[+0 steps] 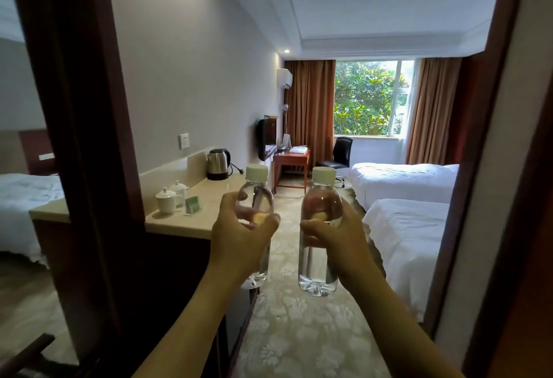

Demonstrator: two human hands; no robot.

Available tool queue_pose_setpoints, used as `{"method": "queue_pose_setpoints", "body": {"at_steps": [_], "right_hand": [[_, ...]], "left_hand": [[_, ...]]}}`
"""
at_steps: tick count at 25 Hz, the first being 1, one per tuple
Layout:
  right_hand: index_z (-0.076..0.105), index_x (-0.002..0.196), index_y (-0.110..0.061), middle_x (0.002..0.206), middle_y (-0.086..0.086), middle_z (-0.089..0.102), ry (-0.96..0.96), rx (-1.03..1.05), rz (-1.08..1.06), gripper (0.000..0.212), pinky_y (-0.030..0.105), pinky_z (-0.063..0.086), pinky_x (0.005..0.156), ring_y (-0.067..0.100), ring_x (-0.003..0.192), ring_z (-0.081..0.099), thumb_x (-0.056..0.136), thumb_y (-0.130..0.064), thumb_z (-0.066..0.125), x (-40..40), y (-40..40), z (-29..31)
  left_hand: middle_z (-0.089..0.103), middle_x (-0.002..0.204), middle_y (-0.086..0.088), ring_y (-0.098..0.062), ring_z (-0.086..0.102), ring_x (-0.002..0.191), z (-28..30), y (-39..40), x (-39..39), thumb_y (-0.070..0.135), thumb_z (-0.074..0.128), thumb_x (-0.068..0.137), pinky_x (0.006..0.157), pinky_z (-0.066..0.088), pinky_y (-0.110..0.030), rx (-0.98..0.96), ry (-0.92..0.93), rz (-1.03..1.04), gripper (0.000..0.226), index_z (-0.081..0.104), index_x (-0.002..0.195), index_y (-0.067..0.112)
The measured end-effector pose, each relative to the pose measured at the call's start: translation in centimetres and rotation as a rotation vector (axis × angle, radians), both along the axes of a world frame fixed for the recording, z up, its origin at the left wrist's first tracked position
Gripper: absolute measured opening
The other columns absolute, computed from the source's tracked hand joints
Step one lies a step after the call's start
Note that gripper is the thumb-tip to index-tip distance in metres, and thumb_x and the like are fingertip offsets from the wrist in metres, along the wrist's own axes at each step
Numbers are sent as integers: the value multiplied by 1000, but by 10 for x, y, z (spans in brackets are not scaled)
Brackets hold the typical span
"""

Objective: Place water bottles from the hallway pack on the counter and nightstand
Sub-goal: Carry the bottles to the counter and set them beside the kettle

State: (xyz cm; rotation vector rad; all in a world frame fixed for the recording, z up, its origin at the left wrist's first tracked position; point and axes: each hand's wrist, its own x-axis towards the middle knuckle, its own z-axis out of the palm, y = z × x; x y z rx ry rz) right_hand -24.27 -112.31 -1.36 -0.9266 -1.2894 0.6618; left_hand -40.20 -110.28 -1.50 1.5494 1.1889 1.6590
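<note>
My left hand [239, 237] grips a clear water bottle [258, 195] with a pale green cap, held upright in front of me. My right hand [338, 240] grips a second clear water bottle [320, 210] of the same kind, also upright. Both bottles hang in the air just right of the beige counter [191, 216], which runs along the left wall. No nightstand shows in this view.
On the counter stand a steel kettle [217, 165], two white lidded cups [167, 199] and a small green card [193, 204]. Two white beds [410, 228] fill the right side. A patterned carpet aisle [302, 326] runs ahead to a red desk [292, 159] and black chair [339, 153]. Dark door frames flank me.
</note>
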Motion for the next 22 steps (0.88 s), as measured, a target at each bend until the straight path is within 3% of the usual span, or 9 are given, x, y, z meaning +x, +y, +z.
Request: {"method": "queue_pose_setpoints", "body": {"at_steps": [7, 10, 14, 22], "right_hand": [[59, 90, -31, 88, -7, 66, -1, -22, -36, 27, 21, 57, 58, 14, 75, 70, 83, -10, 75, -8, 167, -16], [63, 91, -31, 84, -7, 70, -2, -15, -62, 25, 27, 60, 61, 19, 78, 72, 75, -20, 78, -5, 245, -7], [64, 93, -26, 83, -4, 70, -13, 30, -93, 25, 32, 62, 65, 19, 79, 72, 71, -26, 74, 18, 339, -1], [64, 91, -15, 81, 0, 68, 21, 70, -9, 21, 37, 61, 65, 22, 78, 71, 74, -21, 74, 96, 556, -32]], "left_hand": [[64, 102, 1, -13, 65, 85, -17, 179, -5, 29, 78, 79, 71, 55, -31, -7, 7, -56, 53, 47, 122, 27], [65, 100, -1, -16, 66, 86, -9, 263, 3, 29, 79, 78, 68, 56, -30, 15, 2, -83, 55, 44, 121, 31], [66, 92, 1, -11, 66, 80, -2, 357, 29, 24, 80, 78, 63, 52, -24, 44, 35, -108, 60, 46, 127, 21], [63, 90, 9, -12, 66, 86, -31, 556, 100, 25, 81, 77, 77, 58, -38, 69, 38, -36, 59, 48, 125, 17]]}}
